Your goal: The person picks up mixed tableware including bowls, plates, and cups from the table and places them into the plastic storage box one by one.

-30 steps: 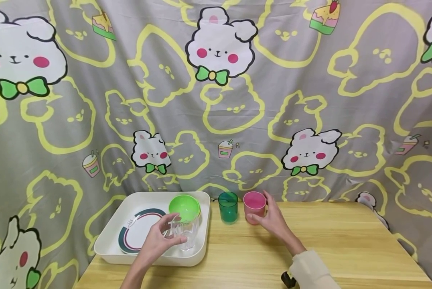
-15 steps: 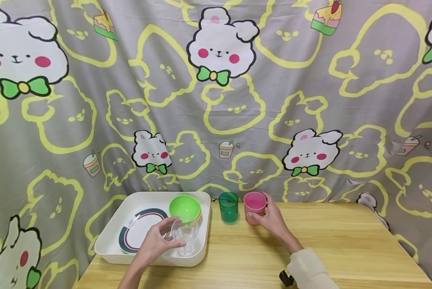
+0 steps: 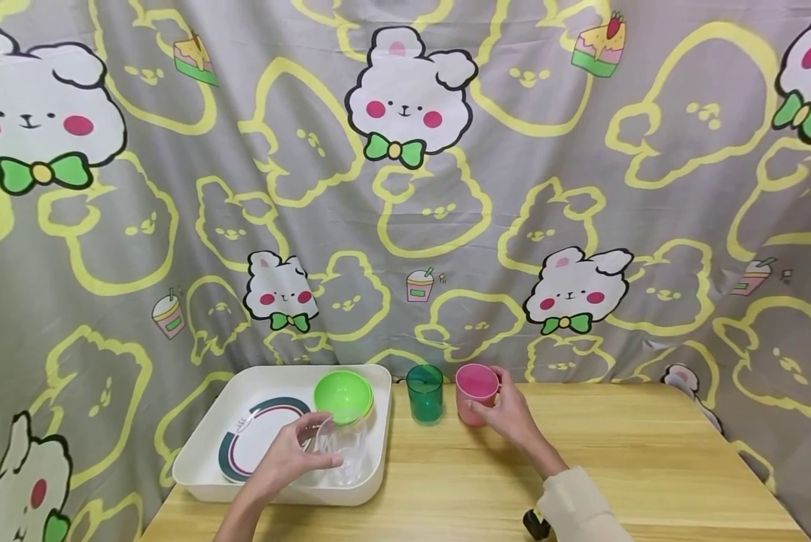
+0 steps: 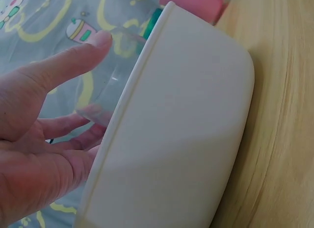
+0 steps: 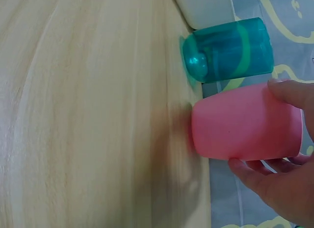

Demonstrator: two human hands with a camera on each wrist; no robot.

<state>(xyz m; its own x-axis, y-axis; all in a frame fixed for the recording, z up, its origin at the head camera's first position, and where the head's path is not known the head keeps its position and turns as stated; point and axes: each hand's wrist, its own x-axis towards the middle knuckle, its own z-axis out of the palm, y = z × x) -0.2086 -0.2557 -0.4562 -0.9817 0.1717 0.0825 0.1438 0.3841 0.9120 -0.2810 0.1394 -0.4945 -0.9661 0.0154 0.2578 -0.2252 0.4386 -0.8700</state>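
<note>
My left hand (image 3: 286, 458) holds a clear cup (image 3: 349, 452) over the front right part of a white tray (image 3: 276, 494). In the left wrist view, the thumb lies along one side of the clear cup (image 4: 115, 76) and the fingers along the other; the tray wall (image 4: 181, 105) hides its lower part. On the table, my right hand (image 3: 513, 418) grips a pink cup (image 3: 471, 382) between thumb and fingers. Beside it, to the left, a teal see-through cup (image 3: 425, 395) stands upright. The right wrist view shows the pink cup (image 5: 245, 122) close to the teal cup (image 5: 230, 51).
Inside the tray lie a plate (image 3: 263, 433) with a dark green band and, at the back right, a bright green bowl (image 3: 342, 395) on a yellowish one. A patterned curtain (image 3: 405, 211) hangs behind the wooden table (image 3: 615, 452). A black object (image 3: 535, 524) shows by the right sleeve.
My left hand and the clear cup have moved slightly down and left, toward the tray's front. The right hand stays on the pink cup. The head view has shifted a little.
</note>
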